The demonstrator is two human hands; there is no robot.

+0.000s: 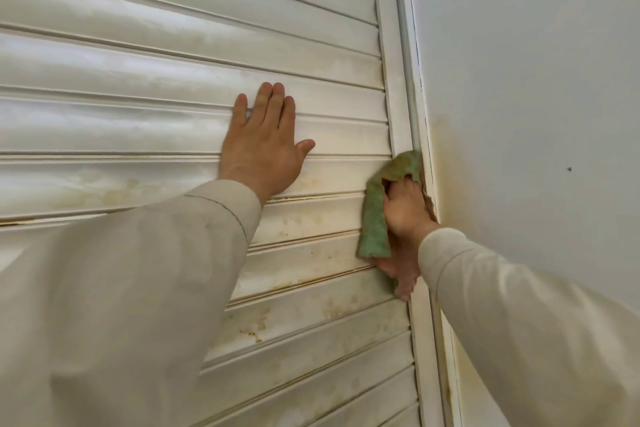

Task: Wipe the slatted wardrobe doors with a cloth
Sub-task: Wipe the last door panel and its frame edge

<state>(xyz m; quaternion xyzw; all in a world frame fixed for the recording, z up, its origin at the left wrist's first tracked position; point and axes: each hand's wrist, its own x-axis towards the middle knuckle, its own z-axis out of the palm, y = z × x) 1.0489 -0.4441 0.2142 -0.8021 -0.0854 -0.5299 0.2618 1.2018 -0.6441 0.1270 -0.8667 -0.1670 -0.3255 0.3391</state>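
A white slatted wardrobe door [156, 55] fills the left and middle of the head view, with yellowish stains on its lower slats. My left hand [265, 142] lies flat on the slats, fingers spread and pointing up, holding nothing. My right hand [407, 208] grips a green cloth [375, 215] and presses it against the door's right upright frame [398, 87], beside the wall. Part of the cloth hangs down left of the hand; a pinkish fold of it shows below the wrist.
A plain white wall [536, 97] meets the door frame on the right, with a yellow stain near the seam by my right hand. Both arms wear pale long sleeves that cover the lower part of the door.
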